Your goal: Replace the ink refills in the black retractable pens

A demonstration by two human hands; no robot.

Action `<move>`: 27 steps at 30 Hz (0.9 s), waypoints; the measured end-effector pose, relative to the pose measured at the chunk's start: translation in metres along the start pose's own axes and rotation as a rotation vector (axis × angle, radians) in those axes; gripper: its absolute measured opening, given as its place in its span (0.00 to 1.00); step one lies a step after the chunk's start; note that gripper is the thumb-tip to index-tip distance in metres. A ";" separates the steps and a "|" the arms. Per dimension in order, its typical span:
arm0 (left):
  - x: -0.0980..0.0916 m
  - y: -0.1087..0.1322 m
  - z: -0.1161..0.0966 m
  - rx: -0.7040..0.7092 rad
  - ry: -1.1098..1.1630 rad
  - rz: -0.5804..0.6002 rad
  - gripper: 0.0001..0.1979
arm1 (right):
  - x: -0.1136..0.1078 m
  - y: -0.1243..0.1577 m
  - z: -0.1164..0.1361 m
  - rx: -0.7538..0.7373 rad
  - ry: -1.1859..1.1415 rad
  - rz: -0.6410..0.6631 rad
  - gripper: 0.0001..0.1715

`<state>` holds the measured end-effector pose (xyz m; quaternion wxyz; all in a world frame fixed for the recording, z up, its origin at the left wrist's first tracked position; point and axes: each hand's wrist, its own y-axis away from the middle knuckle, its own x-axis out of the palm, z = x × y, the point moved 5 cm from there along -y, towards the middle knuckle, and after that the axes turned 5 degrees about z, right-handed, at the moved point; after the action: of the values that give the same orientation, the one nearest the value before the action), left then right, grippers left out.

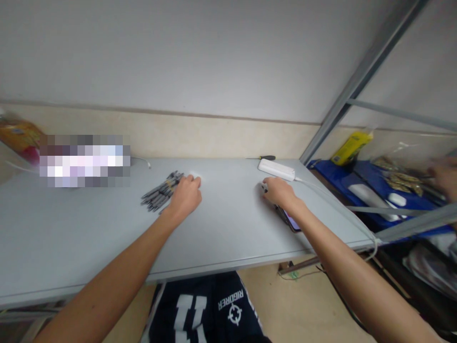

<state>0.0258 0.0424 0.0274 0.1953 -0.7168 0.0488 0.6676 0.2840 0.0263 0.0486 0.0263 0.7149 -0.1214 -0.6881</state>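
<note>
A bundle of slim grey pens (162, 193) lies on the light grey table, left of the middle. Beside its right end rests my left hand (186, 193), fingers curled under; whatever they may hold is hidden. My right hand (280, 191) is closed near the table surface further right. A small dark-and-silver piece (264, 187) shows at its fingertips, too little of it visible to name. Partly beneath the right wrist is a phone (293, 223) with a lit screen in a dark case.
Behind my right hand lie a white power strip (276, 169) with a cable and a screwdriver (267, 157). A metal frame post (328, 124) stands at the right; past it, a blue surface (332, 183) holds assorted items near another person's blurred hand (444, 171). A pixelated patch covers something at left.
</note>
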 end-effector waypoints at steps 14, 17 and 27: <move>0.001 -0.001 0.003 0.007 0.010 -0.031 0.10 | -0.003 0.002 -0.006 0.029 0.017 -0.031 0.26; 0.000 -0.001 0.003 -0.007 0.007 -0.028 0.11 | -0.003 0.003 -0.009 0.042 -0.002 -0.037 0.27; -0.002 0.001 0.002 -0.065 -0.011 0.010 0.12 | -0.005 0.005 -0.015 0.032 0.057 -0.094 0.25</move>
<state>0.0232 0.0421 0.0295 0.1687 -0.7187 0.0295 0.6739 0.2975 0.0202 0.0548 -0.0141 0.7397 -0.0978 -0.6657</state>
